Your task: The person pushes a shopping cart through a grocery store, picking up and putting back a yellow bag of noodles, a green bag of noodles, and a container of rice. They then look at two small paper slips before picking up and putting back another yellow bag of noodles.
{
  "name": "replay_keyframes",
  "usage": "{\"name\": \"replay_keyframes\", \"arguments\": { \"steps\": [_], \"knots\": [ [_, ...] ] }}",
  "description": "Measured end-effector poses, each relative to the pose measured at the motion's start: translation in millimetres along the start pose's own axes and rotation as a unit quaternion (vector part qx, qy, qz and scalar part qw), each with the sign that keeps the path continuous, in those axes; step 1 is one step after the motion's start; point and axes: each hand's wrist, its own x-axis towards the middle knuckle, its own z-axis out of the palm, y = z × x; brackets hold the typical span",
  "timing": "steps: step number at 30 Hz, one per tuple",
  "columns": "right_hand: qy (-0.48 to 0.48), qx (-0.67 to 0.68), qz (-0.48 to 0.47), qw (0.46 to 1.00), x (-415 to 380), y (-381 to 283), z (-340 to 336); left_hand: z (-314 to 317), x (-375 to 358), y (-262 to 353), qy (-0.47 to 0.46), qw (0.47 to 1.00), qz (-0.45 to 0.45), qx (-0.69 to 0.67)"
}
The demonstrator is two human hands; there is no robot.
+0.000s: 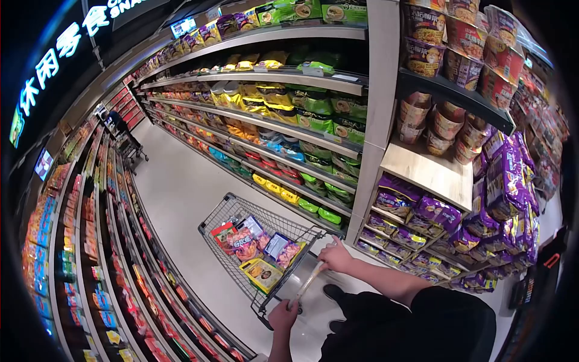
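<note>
A wire shopping cart [226, 265] stands in front of me, tilted in the view. My left hand [283, 315] is closed around the lower end of its pale handle bar [309, 282]. Around the bar's other end, near the shelf side, my right hand [336, 256] is wrapped, with the thumb raised. Inside the basket lie several packaged goods: a yellow packet [260, 275], a red package [224, 236], and pink-and-white bags [246, 242] with white labels. Their exact contents are too small to tell.
Shelves of bagged goods [265, 102] line the right side, with cup noodles [425, 57] and purple packs [506, 175] at the aisle end. Snack shelves [90, 253] run along the left. A person [116, 120] with another cart [128, 148] stands farther down the pale floor [175, 175].
</note>
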Motion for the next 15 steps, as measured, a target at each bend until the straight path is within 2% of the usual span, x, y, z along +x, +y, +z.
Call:
{"name": "replay_keyframes", "arguments": {
  "steps": [2,6,10,15],
  "knots": [
    [-0.019,0.005,0.0,1.0,-13.0,-0.6,-3.1,-0.4,-5.2,-1.9,-0.022,0.999,0.023,0.011],
    [0.016,-0.005,0.027,1.0,-20.2,1.7,2.0,1.5,2.9,-4.6,-0.053,0.997,0.046,0.025],
    [0.014,0.004,0.046,0.999,-8.1,9.4,-3.1,-10.1,18.0,13.5,-0.074,0.997,0.017,0.031],
    [0.033,0.032,0.066,0.997,4.1,31.2,-2.4,2.0,46.4,21.6,-0.066,0.997,0.031,0.023]
  ]
}}
